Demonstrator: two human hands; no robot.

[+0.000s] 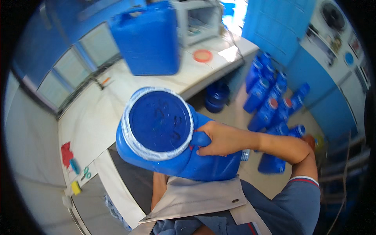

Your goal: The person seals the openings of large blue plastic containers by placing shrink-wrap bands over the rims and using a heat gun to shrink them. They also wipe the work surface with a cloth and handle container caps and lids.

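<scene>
Head view: handling of a blue jug beside a white tabletop. The blue jug [211, 166] is held in front of the wearer's beige apron [196, 199], its broad round lid [156, 121] facing the camera. A white band [126, 131] encircles the lid, whose surface bears dark marks. The right hand [213, 138] is closed around the jug's handle, the arm reaching in from the right. The left hand is hidden behind the jug; only part of the left forearm [158, 186] shows below it, so whether that hand is spread or gripping cannot be told. Whether the jug touches the tabletop [96, 127] is likewise unclear.

On the tabletop's far part, a large blue can [150, 47] stands upright, near a white box-shaped appliance [200, 21] and an orange-red ring [203, 55] lying flat. Toward the left end lie a red cloth [66, 154], green-handled scissors [85, 173] and a yellow block [76, 188]. A rounded blue container [216, 97] sits beneath the tabletop. At right, a group of blue jugs [258, 94] stands on the floor [254, 164], two with orange-red caps [272, 103]; behind them is a blue door [270, 29].
</scene>
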